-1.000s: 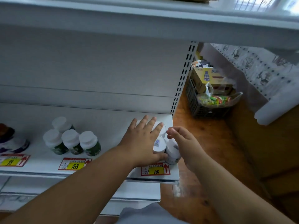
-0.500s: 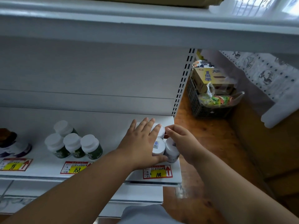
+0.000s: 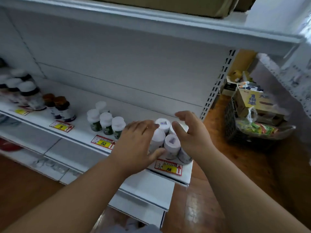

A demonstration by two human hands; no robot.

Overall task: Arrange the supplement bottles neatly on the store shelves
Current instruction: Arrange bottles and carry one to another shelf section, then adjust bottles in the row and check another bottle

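Several white-capped supplement bottles (image 3: 172, 144) stand in a tight cluster at the right end of the white shelf (image 3: 80, 130), above the price tag marked 108 (image 3: 168, 167). My left hand (image 3: 138, 143) lies flat against the cluster's left side, fingers straight and thumb along the front. My right hand (image 3: 191, 133) cups the right side with loosely bent fingers, touching the bottles there. Both hands flank the cluster and lift nothing.
Green-labelled bottles with white caps (image 3: 106, 121) stand left of the cluster. Further left are amber-capped bottles (image 3: 62, 107) and dark bottles (image 3: 21, 91). A dark basket with a cardboard box and snack bags (image 3: 252, 120) sits on the wooden floor to the right. A shelf hangs overhead.
The camera has swung left and tilted, bringing more of the left shelf into view. My right hand has opened from a pinch on a bottle top into a loose cup beside the cluster.
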